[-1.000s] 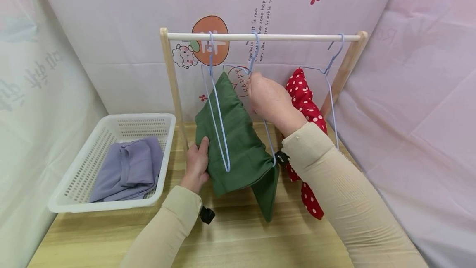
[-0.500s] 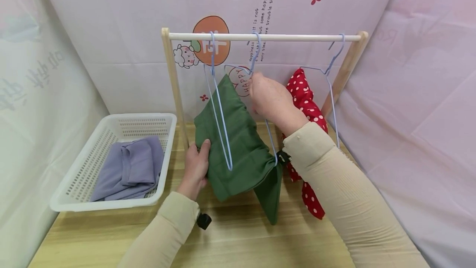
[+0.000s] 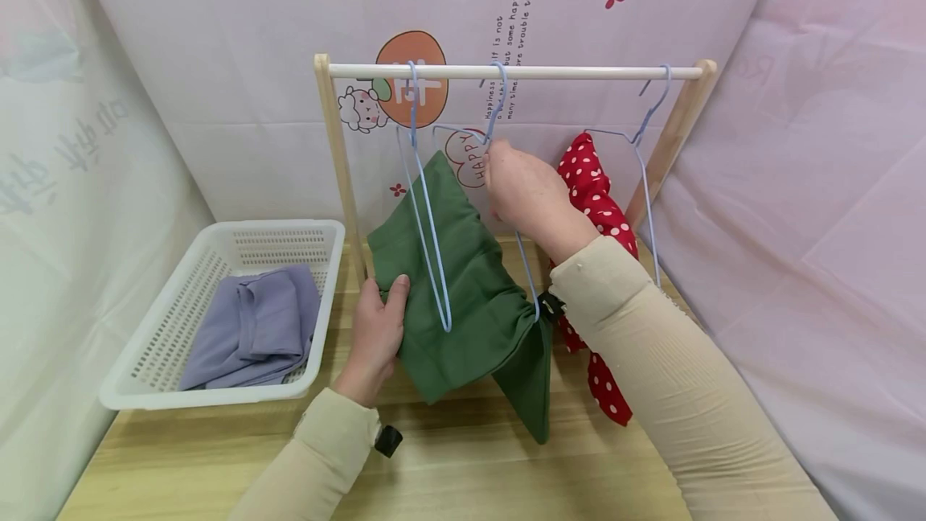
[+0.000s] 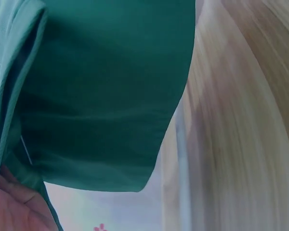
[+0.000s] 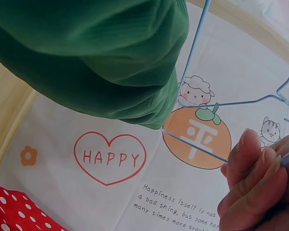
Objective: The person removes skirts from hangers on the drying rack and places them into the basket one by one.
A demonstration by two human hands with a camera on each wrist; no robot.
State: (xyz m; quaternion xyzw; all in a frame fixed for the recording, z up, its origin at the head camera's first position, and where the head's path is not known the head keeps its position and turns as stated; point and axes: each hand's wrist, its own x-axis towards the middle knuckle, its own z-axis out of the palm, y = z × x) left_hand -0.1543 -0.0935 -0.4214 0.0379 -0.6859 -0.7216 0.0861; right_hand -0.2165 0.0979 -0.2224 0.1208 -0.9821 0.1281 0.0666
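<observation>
In the head view a green cloth (image 3: 470,288) hangs over a light-blue wire hanger (image 3: 499,107), its folded layers spreading apart at the bottom. My left hand (image 3: 376,328) pinches the cloth's left edge, thumb on the near face and fingers behind it. With curled fingers, my right hand (image 3: 531,195) grips the same hanger just under its hook, which sits on the rack's rod (image 3: 579,72). The right wrist view shows the cloth (image 5: 111,57) bunched along the hanger wire, with my right fingertips (image 5: 260,173) closed on the hanger.
Another light-blue hanger (image 3: 432,244) with no cloth on it hangs in front of the green cloth. At the rack's right end, a red polka-dot cloth (image 3: 593,191) hangs on its own hanger. Left of the rack, a white basket (image 3: 329,296) holds folded purple cloth (image 3: 268,320).
My left hand has moved down and slightly left, drawing the green cloth's left side and lower edge down with it. My right hand has stayed at the hanger.
</observation>
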